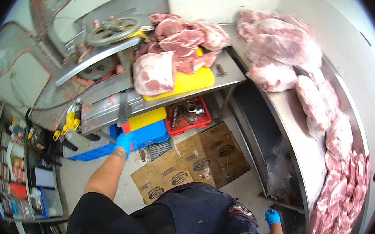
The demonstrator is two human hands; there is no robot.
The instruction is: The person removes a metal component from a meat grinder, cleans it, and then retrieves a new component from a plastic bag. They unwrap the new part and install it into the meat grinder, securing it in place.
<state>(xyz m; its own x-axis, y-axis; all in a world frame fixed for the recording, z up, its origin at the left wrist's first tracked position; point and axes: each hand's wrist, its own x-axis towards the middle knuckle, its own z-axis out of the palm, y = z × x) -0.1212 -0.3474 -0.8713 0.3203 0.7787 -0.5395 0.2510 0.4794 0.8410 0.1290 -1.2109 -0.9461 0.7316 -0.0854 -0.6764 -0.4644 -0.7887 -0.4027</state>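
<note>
While the meat saw [96, 61] rises at the left end of the steel table [233, 79], our gloved left hand [124, 142] is wrapped round the red handle of a knife [125, 109]. Its blade points up across the table's front edge, left of the yellow board [195, 81]; we cannot tell whether it touches the metal. On that board, toward the table's right corner, sit a thick piece of meat [153, 74] and a pile of cut meat [183, 41]. We judge the step in hand to be handling the knife, with no cut under way; the next move calls for a firm grip and a blade kept clear of that edge. Farther right, our right hand [272, 217] hangs low, fingers apparently curled, though whether on anything we cannot tell. Beyond it, large meat pieces [283, 45] lie along the counter [304, 127], with strips [341, 197] at its near end.
</note>
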